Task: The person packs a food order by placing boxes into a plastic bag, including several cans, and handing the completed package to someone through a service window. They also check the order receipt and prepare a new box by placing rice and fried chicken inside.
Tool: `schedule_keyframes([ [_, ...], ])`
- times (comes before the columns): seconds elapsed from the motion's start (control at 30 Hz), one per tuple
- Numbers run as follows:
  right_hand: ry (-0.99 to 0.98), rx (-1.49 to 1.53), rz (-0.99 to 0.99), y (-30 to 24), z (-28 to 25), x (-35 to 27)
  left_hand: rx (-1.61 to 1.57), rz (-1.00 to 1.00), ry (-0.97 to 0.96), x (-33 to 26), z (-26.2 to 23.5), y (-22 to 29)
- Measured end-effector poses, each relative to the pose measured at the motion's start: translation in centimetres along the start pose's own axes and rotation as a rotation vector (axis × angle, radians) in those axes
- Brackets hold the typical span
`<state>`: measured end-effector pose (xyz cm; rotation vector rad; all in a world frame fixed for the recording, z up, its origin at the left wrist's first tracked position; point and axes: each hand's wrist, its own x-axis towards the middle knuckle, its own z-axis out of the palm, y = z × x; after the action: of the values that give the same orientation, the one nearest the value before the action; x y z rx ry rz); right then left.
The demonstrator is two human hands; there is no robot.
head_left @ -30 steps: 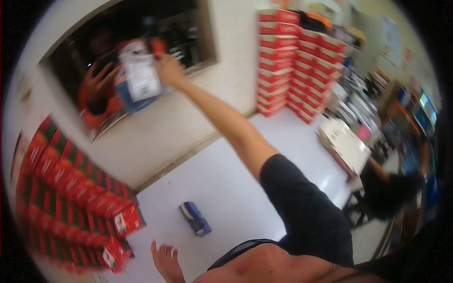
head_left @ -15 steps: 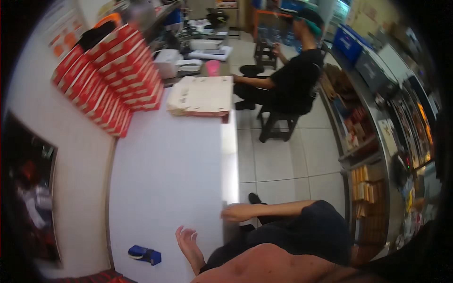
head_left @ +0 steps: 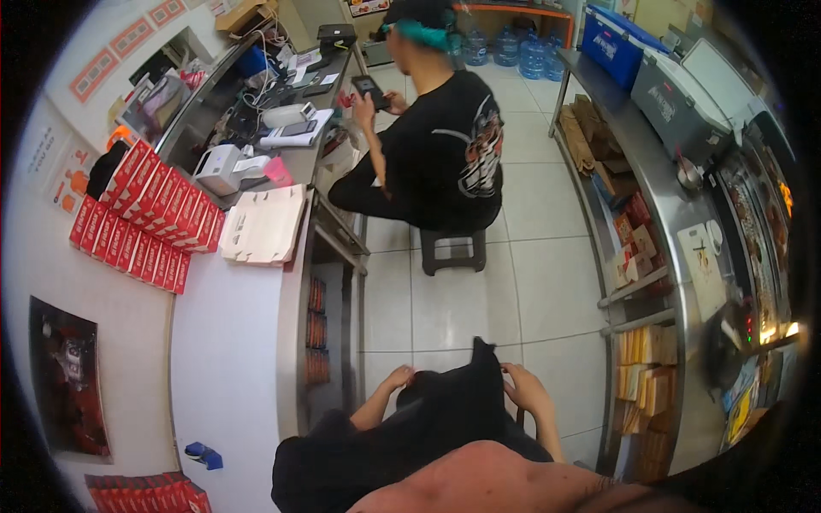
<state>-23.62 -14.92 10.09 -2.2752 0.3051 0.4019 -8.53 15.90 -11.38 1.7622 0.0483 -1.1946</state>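
Below me, both hands on dark cloth over my lap, off the counter's right edge.

Left hand [head_left: 398,377] rests on the cloth's [head_left: 445,402] left side, right hand [head_left: 523,386] on its right side; cloth lies between them, its peak pointing up away from me, long axis roughly crosswise hand to hand. Both equally near, both touching. My fingers look curled down onto the fabric, narrow spread; cannot tell if pinching or just resting. White counter [head_left: 222,342] sits to my left, blue thing [head_left: 203,455] near its lower edge, well apart from either hand.
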Motion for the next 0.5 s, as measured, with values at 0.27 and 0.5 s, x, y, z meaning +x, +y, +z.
schedule_keyframes([
  [0.27,0.218,-0.107,-0.020,14.0,-23.2,4.3,0.325,-0.354,-0.136,10.7,5.6,7.0],
  [0.5,0.529,-0.109,0.101,21.7,-47.8,5.4,0.499,-0.239,-0.156,31.1,17.3,30.0],
])
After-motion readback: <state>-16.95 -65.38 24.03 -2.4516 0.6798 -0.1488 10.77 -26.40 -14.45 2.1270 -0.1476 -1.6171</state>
